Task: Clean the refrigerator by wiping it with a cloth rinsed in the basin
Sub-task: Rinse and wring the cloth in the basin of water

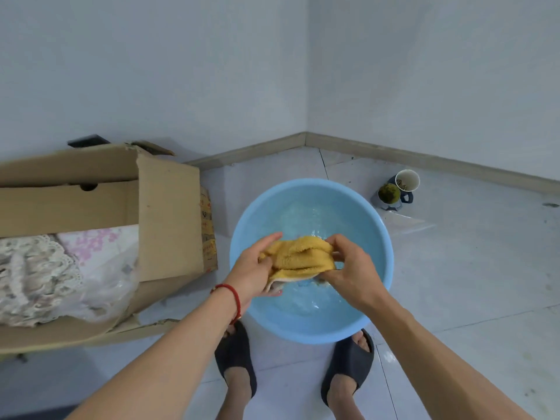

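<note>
Over the basin (312, 331), both hands grip the yellow cloth (298, 258): left hand (254, 268) curled round its 9 o'clock end, right hand (351, 268) pinching the 3 o'clock end. Twist the 2 ends oppositely, low, so drips land inside.

One basin (385, 237); one cloth (298, 253); two cups (407, 180); two sandals (235, 356)

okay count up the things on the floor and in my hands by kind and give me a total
Basins: 1, the blue basin
Cloths: 1, the yellow cloth, held by left hand and right hand
Cardboard boxes: 1
Cups: 2, white cup, dark mug
Slippers: 2
Total: 7
</note>
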`<state>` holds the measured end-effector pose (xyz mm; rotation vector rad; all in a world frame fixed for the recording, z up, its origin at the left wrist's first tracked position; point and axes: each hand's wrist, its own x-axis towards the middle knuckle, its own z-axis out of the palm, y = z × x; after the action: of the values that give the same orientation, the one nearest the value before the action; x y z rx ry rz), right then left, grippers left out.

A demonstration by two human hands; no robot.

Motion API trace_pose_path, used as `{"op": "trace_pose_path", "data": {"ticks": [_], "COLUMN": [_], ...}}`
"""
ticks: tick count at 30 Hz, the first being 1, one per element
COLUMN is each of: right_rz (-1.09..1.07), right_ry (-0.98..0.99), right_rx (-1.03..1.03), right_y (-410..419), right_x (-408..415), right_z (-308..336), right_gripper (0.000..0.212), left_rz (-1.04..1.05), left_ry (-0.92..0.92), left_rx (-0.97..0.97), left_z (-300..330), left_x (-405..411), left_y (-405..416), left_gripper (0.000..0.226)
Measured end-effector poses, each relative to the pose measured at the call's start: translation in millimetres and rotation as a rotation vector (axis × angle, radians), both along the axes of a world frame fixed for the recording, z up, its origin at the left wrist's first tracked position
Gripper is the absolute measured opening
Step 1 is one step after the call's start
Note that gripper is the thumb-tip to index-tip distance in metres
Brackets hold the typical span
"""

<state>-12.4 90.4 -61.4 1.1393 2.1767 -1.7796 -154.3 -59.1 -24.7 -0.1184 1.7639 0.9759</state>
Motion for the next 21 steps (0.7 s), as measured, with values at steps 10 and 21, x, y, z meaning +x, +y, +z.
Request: {"op": "trace_pose_path", "data": {"ticks": [10,21], "right_rz": [-0.148,-0.059], "right_ry": [0.153,0.109], "right_rx": [-0.792,-1.518], "right_y": [13,-5], "right_x": [5,-10], "right_z": [68,48], "right_gripper": [0.06,0.107], "left_rz": [-0.494,-1.21], "left_ry": [0.178,1.279], "left_rx": [0.215,0.562], "left_z": [-5,19], "left_x": [21,-18], "left_y": [24,54], "left_gripper": [0.081,0.022]}}
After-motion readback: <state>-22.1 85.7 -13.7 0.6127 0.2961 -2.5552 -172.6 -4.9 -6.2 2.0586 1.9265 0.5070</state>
